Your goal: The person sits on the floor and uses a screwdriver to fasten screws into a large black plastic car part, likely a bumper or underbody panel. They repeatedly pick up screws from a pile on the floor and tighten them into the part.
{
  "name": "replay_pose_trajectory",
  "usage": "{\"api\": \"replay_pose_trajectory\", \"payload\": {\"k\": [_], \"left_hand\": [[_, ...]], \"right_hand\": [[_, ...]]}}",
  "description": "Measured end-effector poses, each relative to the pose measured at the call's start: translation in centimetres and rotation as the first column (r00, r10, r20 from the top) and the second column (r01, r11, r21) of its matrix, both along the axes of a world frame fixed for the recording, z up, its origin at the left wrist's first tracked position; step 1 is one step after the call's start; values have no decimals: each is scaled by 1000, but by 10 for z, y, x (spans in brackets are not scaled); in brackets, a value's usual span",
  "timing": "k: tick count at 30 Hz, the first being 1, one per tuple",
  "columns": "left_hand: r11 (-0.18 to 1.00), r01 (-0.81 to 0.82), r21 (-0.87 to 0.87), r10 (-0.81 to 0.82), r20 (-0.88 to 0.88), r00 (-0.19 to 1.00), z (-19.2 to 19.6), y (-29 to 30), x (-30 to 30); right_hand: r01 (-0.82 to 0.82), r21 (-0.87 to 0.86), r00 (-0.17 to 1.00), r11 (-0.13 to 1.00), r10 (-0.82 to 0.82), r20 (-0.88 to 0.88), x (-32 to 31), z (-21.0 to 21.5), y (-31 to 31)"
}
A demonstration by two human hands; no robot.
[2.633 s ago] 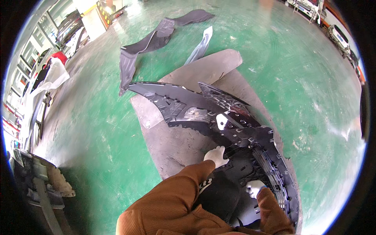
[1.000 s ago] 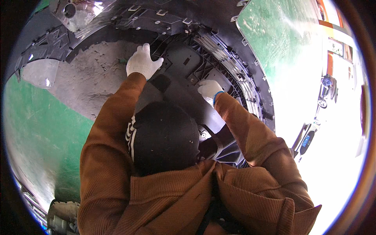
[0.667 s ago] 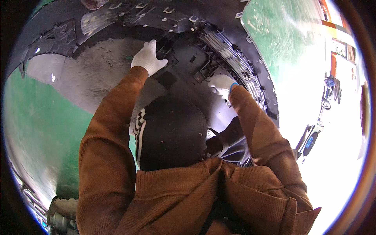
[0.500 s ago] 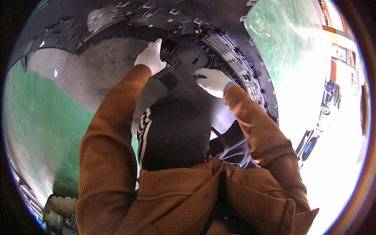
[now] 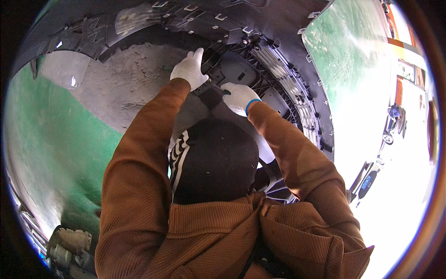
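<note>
A large black car bumper (image 5: 278, 14) curves round in front of me with its inner side facing me. My left hand (image 5: 189, 72), in a white glove, rests against the dark plastic structure inside it. Its fingers are stretched out and apart, and I see nothing held in them. Just right of it, my right hand (image 5: 239, 96), also gloved, is closed round a screwdriver (image 5: 226, 92) with a dark green handle. Most of that handle is hidden by the glove, and its tip cannot be made out. Both hands are beside a grey plastic panel (image 5: 234, 69).
A slatted silver grille (image 5: 290, 79) bends along the bumper's right side, and metal clips (image 5: 220, 17) line the rim. Dusty grey material (image 5: 121, 88) lies left of my hands over the green floor (image 5: 60, 135). Beyond, at right, stands a car (image 5: 367, 181).
My right hand has moved left, closer to my left hand, and the screwdriver's thin shaft no longer shows clearly. The bumper and my left hand appear shifted slightly right in view.
</note>
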State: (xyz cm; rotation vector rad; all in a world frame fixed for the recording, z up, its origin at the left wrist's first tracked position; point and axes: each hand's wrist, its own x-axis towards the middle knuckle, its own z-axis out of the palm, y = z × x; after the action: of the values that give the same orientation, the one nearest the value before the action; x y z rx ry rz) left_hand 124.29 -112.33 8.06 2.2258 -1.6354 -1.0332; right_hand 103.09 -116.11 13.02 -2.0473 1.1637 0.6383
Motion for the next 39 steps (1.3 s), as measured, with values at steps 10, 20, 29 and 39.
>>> {"api": "replay_pose_trajectory", "payload": {"k": [10,20,29,39], "left_hand": [[1000,-17,3,17,-38,999,-1,-1,0],[1000,-22,-15,21,-65,998,1,2,4],[999,-33,-43,29,-89,996,-1,3,5],[997,-35,-62,29,-103,994,-3,3,11]], "right_hand": [[-1,-4,999,1000,1,-37,-1,-4,-7],[-682,-221,720,697,586,-372,79,29,-3],[-320,17,919,947,315,-237,60,-11,-15],[702,690,525,178,-783,-333,26,-14,-35]]}}
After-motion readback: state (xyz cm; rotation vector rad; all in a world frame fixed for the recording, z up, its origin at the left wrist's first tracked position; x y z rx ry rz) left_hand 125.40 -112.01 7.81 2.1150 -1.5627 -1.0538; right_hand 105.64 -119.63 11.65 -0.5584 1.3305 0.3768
